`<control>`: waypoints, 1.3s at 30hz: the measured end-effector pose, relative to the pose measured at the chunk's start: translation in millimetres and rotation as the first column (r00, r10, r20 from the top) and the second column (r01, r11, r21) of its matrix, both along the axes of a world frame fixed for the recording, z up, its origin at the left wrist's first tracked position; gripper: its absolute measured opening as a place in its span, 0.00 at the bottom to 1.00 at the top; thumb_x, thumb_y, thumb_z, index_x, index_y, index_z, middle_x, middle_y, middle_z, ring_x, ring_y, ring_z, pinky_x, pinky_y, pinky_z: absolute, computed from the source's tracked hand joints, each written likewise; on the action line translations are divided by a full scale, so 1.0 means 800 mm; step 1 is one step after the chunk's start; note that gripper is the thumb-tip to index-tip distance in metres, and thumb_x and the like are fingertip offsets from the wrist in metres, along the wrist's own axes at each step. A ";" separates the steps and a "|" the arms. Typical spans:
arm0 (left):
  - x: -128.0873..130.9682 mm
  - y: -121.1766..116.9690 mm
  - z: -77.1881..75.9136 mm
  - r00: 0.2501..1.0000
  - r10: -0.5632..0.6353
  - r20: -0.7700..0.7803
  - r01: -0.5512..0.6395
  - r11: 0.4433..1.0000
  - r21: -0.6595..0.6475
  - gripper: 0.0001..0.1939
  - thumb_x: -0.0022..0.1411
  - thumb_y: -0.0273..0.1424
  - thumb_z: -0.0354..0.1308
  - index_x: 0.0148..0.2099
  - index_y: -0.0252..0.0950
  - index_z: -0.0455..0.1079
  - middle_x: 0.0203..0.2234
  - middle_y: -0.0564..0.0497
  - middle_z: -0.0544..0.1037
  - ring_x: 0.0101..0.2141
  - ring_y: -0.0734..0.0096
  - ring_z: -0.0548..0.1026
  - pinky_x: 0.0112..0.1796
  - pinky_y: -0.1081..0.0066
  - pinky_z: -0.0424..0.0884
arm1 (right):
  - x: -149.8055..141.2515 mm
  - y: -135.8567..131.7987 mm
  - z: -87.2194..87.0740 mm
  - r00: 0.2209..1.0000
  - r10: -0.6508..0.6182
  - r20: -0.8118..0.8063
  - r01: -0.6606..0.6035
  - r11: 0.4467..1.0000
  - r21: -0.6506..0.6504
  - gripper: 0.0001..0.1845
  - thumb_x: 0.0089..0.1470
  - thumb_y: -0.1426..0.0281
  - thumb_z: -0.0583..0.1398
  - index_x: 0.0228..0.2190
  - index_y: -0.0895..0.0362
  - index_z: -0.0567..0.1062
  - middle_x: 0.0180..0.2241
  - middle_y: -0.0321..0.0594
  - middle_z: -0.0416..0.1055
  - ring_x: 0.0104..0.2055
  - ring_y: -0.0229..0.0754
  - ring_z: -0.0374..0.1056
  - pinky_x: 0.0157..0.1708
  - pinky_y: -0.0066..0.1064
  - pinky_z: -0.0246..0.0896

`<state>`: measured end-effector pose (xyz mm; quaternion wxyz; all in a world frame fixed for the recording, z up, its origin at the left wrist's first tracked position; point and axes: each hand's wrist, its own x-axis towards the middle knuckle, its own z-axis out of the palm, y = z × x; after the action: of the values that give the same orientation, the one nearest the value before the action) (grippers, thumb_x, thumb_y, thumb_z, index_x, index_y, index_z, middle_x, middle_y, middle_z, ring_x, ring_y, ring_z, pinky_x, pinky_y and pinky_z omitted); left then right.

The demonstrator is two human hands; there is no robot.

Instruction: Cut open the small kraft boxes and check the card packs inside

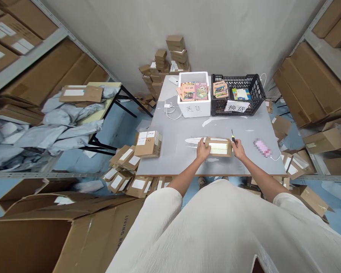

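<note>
At the left of the worktop point(170, 159), a taped carton point(148, 145) bears labels whose writing is too small to read. The left hand point(203, 150) has its fingers closed on the left end of a flat brown parcel point(219, 147), which lies near the front edge, a pale label upward. The right hand point(238, 148), beside its right end, grips a cutter point(233, 135), handle partly hidden, blade pointing away. Farther right, a pink object point(262, 147) is pixelated.

On our surface point(170, 151), the box point(152, 144) lies left of our grip point(204, 150); bin point(194, 110) and crate point(255, 96) stand beyond it.
</note>
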<state>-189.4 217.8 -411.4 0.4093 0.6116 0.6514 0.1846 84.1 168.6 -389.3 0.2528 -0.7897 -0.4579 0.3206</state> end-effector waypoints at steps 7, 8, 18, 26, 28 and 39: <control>-0.001 -0.004 0.002 0.991 -0.125 0.035 0.124 0.991 0.044 0.39 0.68 0.31 0.59 0.78 0.38 0.53 0.66 0.38 0.72 0.63 0.52 0.73 0.59 0.57 0.72 | 0.009 0.004 -0.001 0.999 0.042 -0.028 -0.041 0.999 0.035 0.34 0.68 0.40 0.51 0.58 0.52 0.70 0.55 0.52 0.78 0.50 0.51 0.77 0.49 0.41 0.74; -0.003 -0.006 0.003 0.989 -0.147 -0.006 0.147 0.986 0.082 0.37 0.68 0.30 0.60 0.76 0.38 0.56 0.67 0.37 0.71 0.64 0.51 0.72 0.61 0.56 0.71 | 0.010 0.004 0.002 0.999 0.053 0.000 -0.053 0.997 0.053 0.35 0.68 0.40 0.50 0.59 0.53 0.71 0.56 0.52 0.78 0.52 0.52 0.77 0.51 0.43 0.74; -0.024 -0.026 0.004 0.842 -0.461 -0.281 0.531 0.799 0.281 0.28 0.70 0.22 0.51 0.69 0.39 0.69 0.70 0.38 0.70 0.71 0.50 0.65 0.69 0.51 0.60 | -0.012 0.032 0.062 0.871 0.474 0.127 -0.471 0.880 -0.051 0.25 0.71 0.54 0.54 0.56 0.49 0.83 0.54 0.43 0.83 0.52 0.55 0.77 0.54 0.43 0.70; -0.024 -0.029 -0.006 0.822 -0.504 -0.267 0.567 0.769 0.295 0.34 0.68 0.22 0.53 0.75 0.37 0.65 0.73 0.37 0.68 0.74 0.51 0.62 0.72 0.50 0.55 | -0.046 0.077 0.077 0.662 0.709 0.242 -0.676 0.705 -0.217 0.23 0.71 0.54 0.56 0.52 0.47 0.87 0.49 0.42 0.85 0.50 0.55 0.77 0.47 0.39 0.67; -0.023 -0.027 -0.005 0.824 -0.501 -0.265 0.565 0.767 0.305 0.34 0.67 0.21 0.54 0.74 0.37 0.65 0.72 0.36 0.69 0.74 0.51 0.63 0.72 0.50 0.56 | -0.052 0.084 0.081 0.637 0.729 0.253 -0.684 0.685 -0.252 0.23 0.71 0.54 0.56 0.51 0.47 0.88 0.48 0.42 0.86 0.47 0.54 0.78 0.45 0.38 0.66; -0.025 -0.028 -0.002 0.736 -0.512 -0.442 0.658 0.696 0.289 0.33 0.70 0.23 0.52 0.75 0.34 0.63 0.73 0.37 0.68 0.74 0.55 0.63 0.72 0.53 0.58 | -0.078 0.095 0.104 0.492 0.800 0.343 -0.668 0.600 -0.441 0.24 0.75 0.59 0.51 0.54 0.49 0.84 0.50 0.43 0.85 0.48 0.50 0.76 0.40 0.33 0.60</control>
<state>-209.4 195.6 -413.0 0.1885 0.8845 0.4199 0.0761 21.8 244.8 -305.7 -0.1416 -0.5945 -0.7569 0.2315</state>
